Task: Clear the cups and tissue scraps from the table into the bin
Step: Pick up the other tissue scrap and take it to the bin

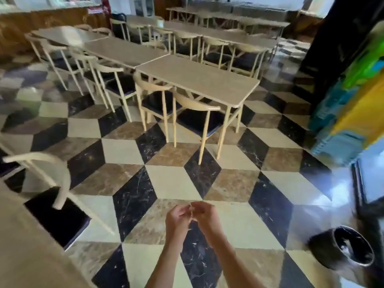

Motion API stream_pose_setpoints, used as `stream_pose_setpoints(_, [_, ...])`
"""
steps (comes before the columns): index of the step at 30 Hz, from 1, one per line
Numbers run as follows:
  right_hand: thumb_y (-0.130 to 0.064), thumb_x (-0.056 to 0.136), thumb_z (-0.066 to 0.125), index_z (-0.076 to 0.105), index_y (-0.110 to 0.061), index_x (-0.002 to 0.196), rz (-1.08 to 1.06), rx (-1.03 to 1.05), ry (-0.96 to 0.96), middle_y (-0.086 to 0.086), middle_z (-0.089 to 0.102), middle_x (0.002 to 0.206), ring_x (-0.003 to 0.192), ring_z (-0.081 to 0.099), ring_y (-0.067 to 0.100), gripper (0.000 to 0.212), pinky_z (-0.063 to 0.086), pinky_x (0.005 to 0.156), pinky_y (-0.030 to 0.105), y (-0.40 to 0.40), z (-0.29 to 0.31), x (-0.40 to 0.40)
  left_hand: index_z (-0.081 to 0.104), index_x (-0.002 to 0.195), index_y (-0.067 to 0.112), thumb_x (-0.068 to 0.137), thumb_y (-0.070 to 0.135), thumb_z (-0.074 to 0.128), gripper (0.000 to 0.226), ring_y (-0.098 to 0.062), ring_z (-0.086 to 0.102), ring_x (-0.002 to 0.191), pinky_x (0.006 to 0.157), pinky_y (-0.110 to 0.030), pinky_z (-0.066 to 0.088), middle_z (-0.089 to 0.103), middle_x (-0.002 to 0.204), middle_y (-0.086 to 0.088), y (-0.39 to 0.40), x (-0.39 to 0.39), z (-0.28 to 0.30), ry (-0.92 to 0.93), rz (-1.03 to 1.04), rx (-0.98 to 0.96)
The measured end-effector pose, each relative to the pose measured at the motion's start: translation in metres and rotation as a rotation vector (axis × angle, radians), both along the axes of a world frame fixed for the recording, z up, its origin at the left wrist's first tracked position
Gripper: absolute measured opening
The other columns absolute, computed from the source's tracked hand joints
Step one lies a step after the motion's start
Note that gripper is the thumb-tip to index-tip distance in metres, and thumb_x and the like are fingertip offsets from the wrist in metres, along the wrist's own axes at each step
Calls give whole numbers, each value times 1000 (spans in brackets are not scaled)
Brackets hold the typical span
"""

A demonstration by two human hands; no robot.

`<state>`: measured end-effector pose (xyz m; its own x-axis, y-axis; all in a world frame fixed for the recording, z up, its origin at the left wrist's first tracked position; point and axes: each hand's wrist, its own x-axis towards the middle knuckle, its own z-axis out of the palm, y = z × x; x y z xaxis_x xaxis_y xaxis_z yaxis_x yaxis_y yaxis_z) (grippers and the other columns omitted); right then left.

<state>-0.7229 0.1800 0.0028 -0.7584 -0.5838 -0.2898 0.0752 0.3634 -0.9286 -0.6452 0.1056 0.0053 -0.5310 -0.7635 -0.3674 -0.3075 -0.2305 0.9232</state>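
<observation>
A view from a person's head, looking forward and down over a café floor of cream, brown and black marble tiles laid in a cube pattern; the picture is blurred throughout. Two bare forearms reach up from the bottom edge and meet low in the middle, over the floor. The left hand and the right hand are brought together with their fingers curled and their fingertips touching each other; a thin pale sliver shows between them, too small and blurred to name, so whether either hand is pinching something cannot be told. The bin, a dark round container with a black liner, stands on the floor near the lower right corner, to the right of the hands and apart from them; pale flecks show inside it, too blurred to identify. A corner of a pale table fills the lower left, with a cream chair with a dark seat tucked against its edge. Further back, a long row of pale tables with matching chairs runs diagonally towards the far wall; their tops look bare. No cups or tissue scraps can be made out on any table.
</observation>
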Motion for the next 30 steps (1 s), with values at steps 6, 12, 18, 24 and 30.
stream_pose_setpoints(6, [8,73,55,75,-8,72,-294,-97,41,13,71,67,62,59,10,25,46,58,28,162,24,-107,73,83,24,83,16,76,8,-21,75,82,80,-42,61,78,84,-1,132,-142,0,23,-341,-31])
stream_pose_setpoints(12, [1,79,60,69,-3,67,-638,-147,63,14,63,62,63,55,18,15,44,62,36,298,22,-187,69,83,29,84,20,74,11,-18,74,83,80,-41,61,77,87,0,260,-253,15,51,-680,-49])
stream_pose_setpoints(18, [1,79,62,66,-4,64,-871,-136,83,-2,59,55,54,52,5,16,42,52,22,386,15,-258,69,91,20,85,11,73,12,-20,73,85,77,-36,62,76,91,-8,349,-356,10,57,-957,-61])
stream_pose_setpoints(24, [0,81,63,76,-21,69,-1072,-132,47,-8,71,59,56,61,-1,28,45,55,14,448,17,-342,71,81,25,86,10,71,15,2,71,70,59,-11,52,76,75,7,421,-463,-5,49,-1155,-39])
stream_pose_setpoints(30, [-7,83,64,79,-19,81,-1247,-123,-42,10,79,79,72,75,23,19,55,62,31,500,9,-401,73,85,23,85,17,72,7,-11,73,77,71,-30,61,76,80,2,475,-539,-16,-10,-1333,-66])
